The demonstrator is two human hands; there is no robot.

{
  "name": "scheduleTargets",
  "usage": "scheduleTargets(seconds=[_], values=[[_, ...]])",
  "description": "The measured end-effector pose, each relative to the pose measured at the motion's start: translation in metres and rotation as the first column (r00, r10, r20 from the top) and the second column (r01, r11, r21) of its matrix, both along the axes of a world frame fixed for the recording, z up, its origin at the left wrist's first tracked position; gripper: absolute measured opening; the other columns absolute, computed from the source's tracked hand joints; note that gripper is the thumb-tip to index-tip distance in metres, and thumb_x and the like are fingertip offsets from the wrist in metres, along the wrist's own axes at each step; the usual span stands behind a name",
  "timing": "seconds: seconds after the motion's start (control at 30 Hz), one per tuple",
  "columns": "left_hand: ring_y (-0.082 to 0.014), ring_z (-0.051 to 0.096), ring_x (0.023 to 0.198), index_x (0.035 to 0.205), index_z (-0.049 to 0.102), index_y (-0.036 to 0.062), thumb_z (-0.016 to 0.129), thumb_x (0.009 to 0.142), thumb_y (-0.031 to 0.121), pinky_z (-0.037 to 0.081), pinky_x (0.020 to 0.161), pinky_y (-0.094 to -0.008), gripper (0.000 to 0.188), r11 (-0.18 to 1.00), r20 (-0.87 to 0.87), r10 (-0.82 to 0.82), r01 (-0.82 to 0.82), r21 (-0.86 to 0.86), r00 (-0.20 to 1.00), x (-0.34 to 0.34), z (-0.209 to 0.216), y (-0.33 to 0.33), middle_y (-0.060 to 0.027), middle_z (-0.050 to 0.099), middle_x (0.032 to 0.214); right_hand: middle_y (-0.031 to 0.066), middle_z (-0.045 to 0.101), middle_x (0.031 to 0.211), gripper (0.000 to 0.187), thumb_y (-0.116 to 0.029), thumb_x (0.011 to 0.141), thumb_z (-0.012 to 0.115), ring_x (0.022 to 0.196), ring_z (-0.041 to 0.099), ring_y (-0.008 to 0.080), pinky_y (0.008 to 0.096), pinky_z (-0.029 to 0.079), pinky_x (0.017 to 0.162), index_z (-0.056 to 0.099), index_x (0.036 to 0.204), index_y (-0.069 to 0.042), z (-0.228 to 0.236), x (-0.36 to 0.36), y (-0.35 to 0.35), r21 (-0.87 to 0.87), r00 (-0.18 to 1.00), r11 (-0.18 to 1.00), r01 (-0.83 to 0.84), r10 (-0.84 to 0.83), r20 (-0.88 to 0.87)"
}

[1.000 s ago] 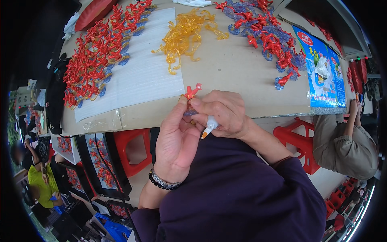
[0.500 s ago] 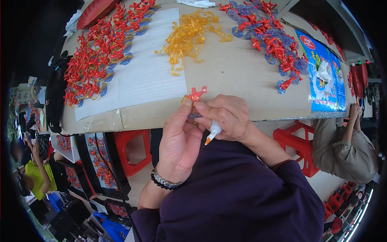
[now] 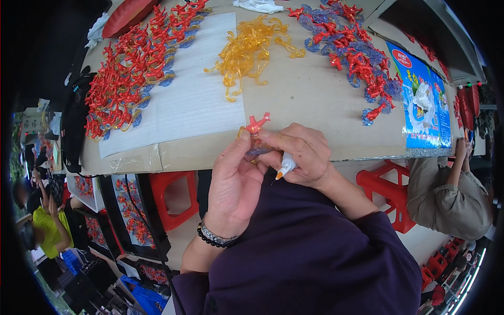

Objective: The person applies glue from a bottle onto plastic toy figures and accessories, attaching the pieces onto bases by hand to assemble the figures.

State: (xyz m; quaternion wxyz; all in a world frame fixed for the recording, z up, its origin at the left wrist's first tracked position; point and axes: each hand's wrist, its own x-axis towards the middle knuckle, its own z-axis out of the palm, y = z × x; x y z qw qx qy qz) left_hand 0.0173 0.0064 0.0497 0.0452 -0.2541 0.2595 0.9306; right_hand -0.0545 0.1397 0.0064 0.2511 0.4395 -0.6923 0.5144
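Observation:
A small red plastic figure [image 3: 256, 125] with a clear blue base is held up at the table's near edge. My left hand [image 3: 235, 184] pinches its left side between thumb and fingertips, where a bit of yellow plastic shows. My right hand [image 3: 307, 152] presses its thumb and fingertip on the figure's right side. Tucked in the same hand is a small white squeeze bottle [image 3: 287, 164] with an orange, needle-thin tip that points down and left, away from the figure. My fingers hide part of the figure's lower half.
Finished-looking red, yellow and blue figures [image 3: 128, 79] cover a white foam sheet [image 3: 205, 100] at left. Loose yellow curled pieces [image 3: 247, 52] lie in the middle, red-and-blue figures [image 3: 362, 68] at right beside a blue printed sheet [image 3: 420, 126]. Red stools [image 3: 386, 191] stand below; another person [image 3: 446, 194] sits at right.
My right hand has shifted slightly right, and the bottle's tip has swung a little up and to the right. The figure stays pinched in nearly the same place.

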Motion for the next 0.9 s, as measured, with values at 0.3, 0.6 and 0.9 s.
scheduleTargets(seconds=[0.3,0.6,0.9], values=[[-0.0143,0.061,0.096,0.104,0.065,0.0036,0.052,0.099,0.024,0.044,0.088,-0.0326,0.024,0.997,0.02,0.041,-0.042,0.061,0.999,0.001,-0.001,0.002,-0.0055,0.067,0.102,0.0091,0.065,0.078,0.039,-0.006,0.069,0.083,0.058,0.062,0.0179,0.0262,0.047,0.048,0.066,0.104,0.001,-0.002,0.0,0.004,0.004,1.0,1.0,-0.004,0.004,0.009],[-0.0188,0.057,0.107,0.121,0.057,-0.0029,0.05,0.1,0.019,0.045,0.095,-0.0339,0.031,0.999,-0.132,-0.047,0.048,0.005,0.99,0.008,-0.006,0.0,-0.0119,0.062,0.117,0.0071,0.06,0.077,0.037,-0.003,0.069,0.082,0.055,0.058,0.0178,0.0271,0.046,0.047,0.066,0.102,0.001,0.008,0.003,0.009,0.029,0.989,0.999,0.014,-0.009,-0.144],[-0.0154,0.061,0.098,0.114,0.06,-0.0007,0.052,0.101,0.023,0.047,0.09,-0.0332,0.028,0.995,-0.19,-0.096,0.093,-0.023,0.977,0.009,0.004,0.004,-0.0087,0.066,0.108,0.0051,0.057,0.071,0.028,-0.006,0.064,0.07,0.055,0.053,0.0159,0.0247,0.039,0.043,0.07,0.091,0.0,0.01,0.005,0.009,-0.017,0.939,0.999,0.037,-0.04,-0.341]])
